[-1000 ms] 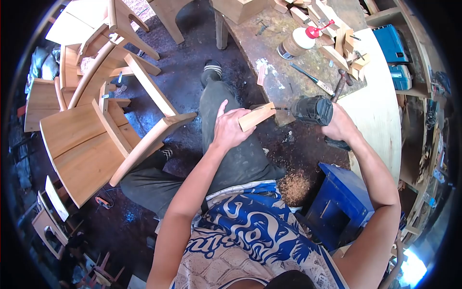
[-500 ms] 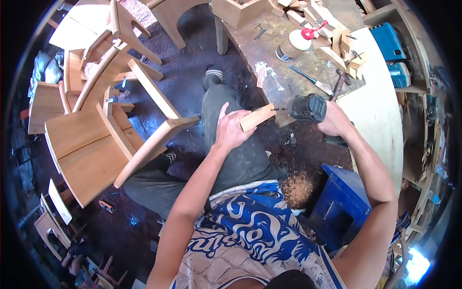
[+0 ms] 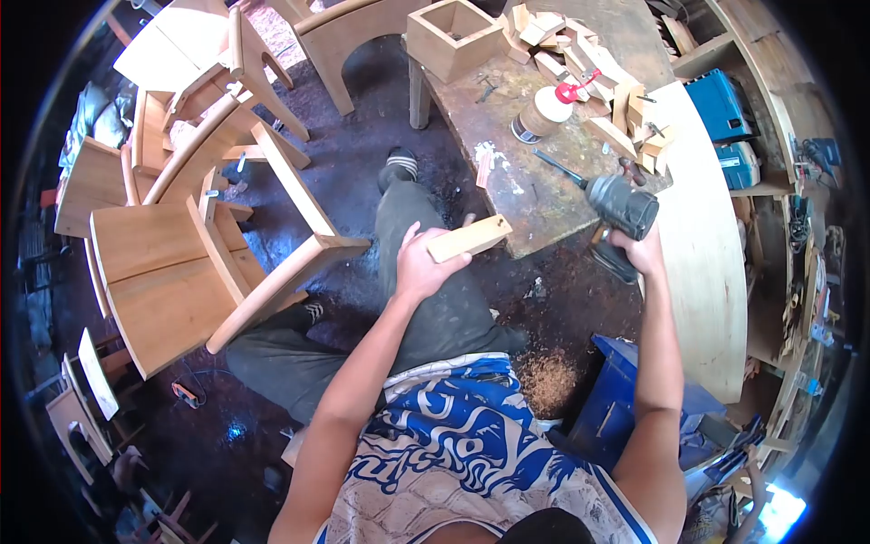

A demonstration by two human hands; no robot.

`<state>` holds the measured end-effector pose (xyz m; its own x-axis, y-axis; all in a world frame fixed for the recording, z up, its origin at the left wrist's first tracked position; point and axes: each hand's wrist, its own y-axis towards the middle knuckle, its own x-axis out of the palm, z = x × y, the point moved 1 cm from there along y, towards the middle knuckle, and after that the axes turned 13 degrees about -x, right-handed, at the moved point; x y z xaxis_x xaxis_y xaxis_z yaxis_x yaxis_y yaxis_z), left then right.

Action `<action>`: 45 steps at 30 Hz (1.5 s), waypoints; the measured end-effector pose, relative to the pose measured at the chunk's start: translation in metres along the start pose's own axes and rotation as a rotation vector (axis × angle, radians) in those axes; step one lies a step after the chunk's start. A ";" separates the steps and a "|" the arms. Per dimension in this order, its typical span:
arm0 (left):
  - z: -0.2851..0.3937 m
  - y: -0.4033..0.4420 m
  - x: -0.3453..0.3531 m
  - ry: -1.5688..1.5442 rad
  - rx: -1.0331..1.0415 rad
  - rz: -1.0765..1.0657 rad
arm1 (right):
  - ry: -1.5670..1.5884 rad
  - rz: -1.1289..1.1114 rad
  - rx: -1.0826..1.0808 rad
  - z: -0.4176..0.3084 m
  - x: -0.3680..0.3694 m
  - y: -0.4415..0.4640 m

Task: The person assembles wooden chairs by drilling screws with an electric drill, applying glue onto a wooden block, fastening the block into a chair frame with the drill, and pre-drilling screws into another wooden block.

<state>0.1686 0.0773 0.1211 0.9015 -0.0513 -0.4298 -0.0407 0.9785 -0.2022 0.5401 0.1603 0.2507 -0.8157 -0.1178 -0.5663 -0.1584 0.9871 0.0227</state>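
Observation:
My left hand [image 3: 423, 265] is closed round a short wooden block [image 3: 469, 238] above my thigh. A dark hole shows near the block's right end. In my right hand [image 3: 639, 252] is a black cordless drill [image 3: 623, 207], held by its grip over the worktable's edge, apart from the block. The drill points to the upper left, close to a chisel [image 3: 560, 168] lying on the worktable [image 3: 507, 190]. A white glue bottle with a red cap [image 3: 544, 113] stands behind the chisel.
Wooden chairs [image 3: 172, 281] stand at the left. Wood offcuts [image 3: 625, 109] and an open wooden box [image 3: 450, 41] are on the worktable. A curved pale board [image 3: 698, 263] lies at the right. Below it is a blue stool-like box [image 3: 616, 390]. Sawdust [image 3: 548, 383] covers some floor.
The drill has moved away from the block, up and to the right, and its bit no longer meets the block. The block has tilted flatter in my left hand.

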 end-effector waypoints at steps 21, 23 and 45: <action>0.004 -0.039 -0.008 -1.587 -0.497 -0.251 | 0.273 0.621 -0.050 0.074 0.087 0.012; 0.002 -0.033 -0.007 -1.238 -0.394 -0.130 | 0.270 0.611 -0.028 0.087 0.086 0.016; 0.008 0.009 0.019 0.220 0.171 0.180 | -0.193 -0.264 0.007 -0.023 0.055 -0.028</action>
<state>0.1891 0.0864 0.1181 0.7708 0.1019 -0.6289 -0.1013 0.9942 0.0369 0.4871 0.1239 0.2381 -0.6260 -0.3482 -0.6978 -0.3462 0.9259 -0.1514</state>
